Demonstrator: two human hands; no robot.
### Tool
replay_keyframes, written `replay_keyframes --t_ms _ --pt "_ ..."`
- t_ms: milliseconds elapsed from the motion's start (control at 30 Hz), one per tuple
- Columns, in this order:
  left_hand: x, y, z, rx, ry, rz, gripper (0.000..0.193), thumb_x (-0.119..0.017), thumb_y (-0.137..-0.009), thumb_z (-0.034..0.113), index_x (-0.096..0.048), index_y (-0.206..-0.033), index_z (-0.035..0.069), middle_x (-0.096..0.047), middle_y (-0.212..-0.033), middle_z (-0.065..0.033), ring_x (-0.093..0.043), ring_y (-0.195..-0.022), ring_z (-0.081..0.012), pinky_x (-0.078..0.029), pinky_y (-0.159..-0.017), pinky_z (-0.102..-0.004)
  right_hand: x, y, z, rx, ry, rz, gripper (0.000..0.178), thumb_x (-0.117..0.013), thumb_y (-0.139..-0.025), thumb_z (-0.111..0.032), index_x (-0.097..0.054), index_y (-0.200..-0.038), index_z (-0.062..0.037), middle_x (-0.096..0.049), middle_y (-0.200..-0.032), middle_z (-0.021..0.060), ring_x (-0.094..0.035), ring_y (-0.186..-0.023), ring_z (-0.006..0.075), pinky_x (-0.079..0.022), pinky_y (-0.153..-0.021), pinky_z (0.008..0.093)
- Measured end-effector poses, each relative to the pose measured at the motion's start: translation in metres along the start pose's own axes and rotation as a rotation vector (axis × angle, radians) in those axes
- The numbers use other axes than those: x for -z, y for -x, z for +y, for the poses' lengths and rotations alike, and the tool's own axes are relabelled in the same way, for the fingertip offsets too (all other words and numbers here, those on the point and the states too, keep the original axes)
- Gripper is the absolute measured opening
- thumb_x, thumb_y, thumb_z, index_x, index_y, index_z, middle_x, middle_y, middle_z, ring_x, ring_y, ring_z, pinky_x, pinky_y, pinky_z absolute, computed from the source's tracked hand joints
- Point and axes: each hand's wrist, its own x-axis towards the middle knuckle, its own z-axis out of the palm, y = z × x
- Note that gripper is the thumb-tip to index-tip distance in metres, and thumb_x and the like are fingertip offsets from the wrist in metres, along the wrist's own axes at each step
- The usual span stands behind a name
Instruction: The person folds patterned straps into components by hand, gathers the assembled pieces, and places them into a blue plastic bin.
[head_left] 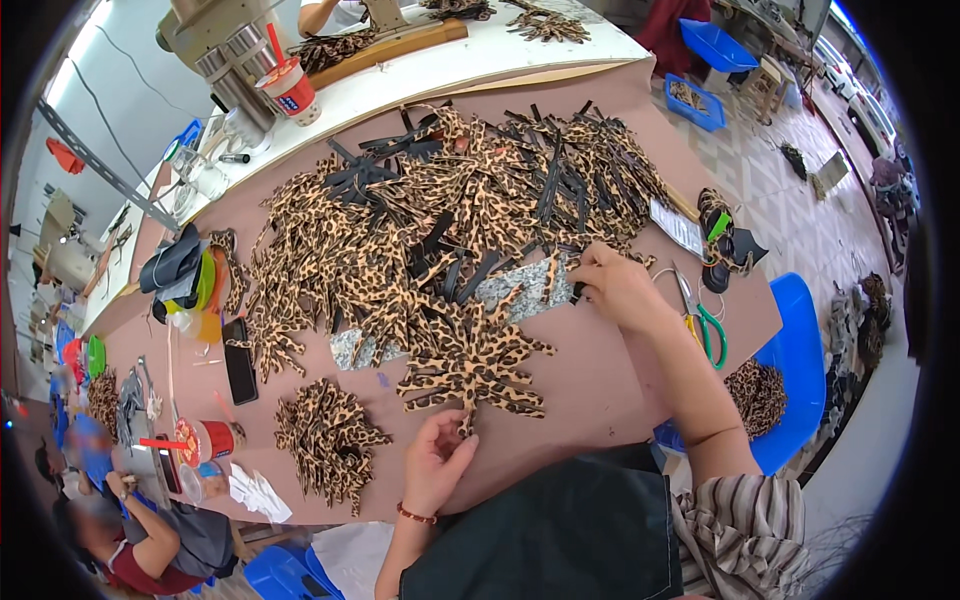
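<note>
My left hand (436,468), a beaded bracelet at its wrist, pinches the near end of a leopard-print strap (467,418). That strap lies in a spread-out bunch of leopard-print straps (478,362) at the table's front middle. Farther right, my right hand (622,288) has its fingers closed at a small strip with a black end, beside a speckled grey slab (538,284). The fingers partly hide that strip. Beyond both hands rises a big heap of leopard-print straps (345,255), with black strips (550,180) mixed in.
A separate strap pile (330,435) lies to the left. Green-handled scissors (712,335) and a strappy sandal (717,240) are at the right. A phone (240,360) and a drink cup (212,440) stand leftward. A blue bin (800,370) sits beyond the right edge.
</note>
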Motion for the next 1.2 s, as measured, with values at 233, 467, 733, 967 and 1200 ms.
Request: replay_keyframes --t_ms 233,467,733,967,1200 --pt "0.000 0.004 -0.003 0.067 0.381 -0.121 0.036 -0.069 -0.078 -0.006 -0.058 -0.112 0.002 -0.063 -0.097 -0.0002 -0.059 -0.088 -0.0064 -0.049 -0.081 -0.0213 0.020 -0.018 -0.013 0.432 -0.259 0.185 0.007 -0.063 -0.078 -0.004 -0.058 -0.084 -0.0033 -0.062 -0.087 0.0083 -0.060 -0.080 0.0254 -0.049 -0.075 0.0354" --pt "-0.005 -0.004 -0.018 -0.096 0.313 -0.112 0.037 -0.066 -0.078 -0.011 -0.058 -0.113 -0.002 -0.064 -0.104 -0.0071 -0.061 -0.088 -0.0100 -0.052 -0.080 -0.0239 -0.008 0.034 -0.076 0.194 -0.848 -0.157 0.007 -0.055 -0.088 0.000 -0.049 -0.090 -0.0030 -0.059 -0.079 0.0052 -0.060 -0.080 0.0113 -0.048 -0.070 0.0250" --pt "-0.020 -0.007 -0.010 -0.145 0.282 -0.061 0.027 -0.068 -0.078 -0.008 -0.063 -0.105 -0.003 -0.061 -0.103 -0.0074 -0.063 -0.089 -0.0125 -0.052 -0.079 -0.0236 -0.037 0.081 -0.099 -0.321 -1.326 -0.505 0.008 -0.059 -0.090 -0.010 -0.057 -0.089 -0.0018 -0.057 -0.074 -0.0003 -0.054 -0.064 0.0040 -0.045 -0.057 0.0199" --pt "-0.028 -0.009 -0.006 -0.219 0.174 -0.008 0.022 -0.071 -0.076 -0.006 -0.066 -0.097 -0.002 -0.062 -0.096 -0.0077 -0.063 -0.085 -0.0116 -0.053 -0.073 -0.0224 -0.044 0.084 -0.098 -0.373 -1.280 -0.572 0.013 -0.060 -0.090 -0.013 -0.062 -0.087 -0.0004 -0.060 -0.072 0.0002 -0.054 -0.059 0.0044 -0.046 -0.052 0.0208" --pt "-0.027 -0.010 -0.008 -0.220 0.086 0.004 0.023 -0.076 -0.071 -0.003 -0.068 -0.093 -0.001 -0.063 -0.095 -0.0093 -0.064 -0.083 -0.0127 -0.054 -0.070 -0.0232 -0.044 0.082 -0.097 -0.312 -1.158 -0.539 0.011 -0.062 -0.086 -0.010 -0.063 -0.081 -0.0012 -0.059 -0.067 -0.0004 -0.051 -0.057 0.0044 -0.041 -0.050 0.0210"
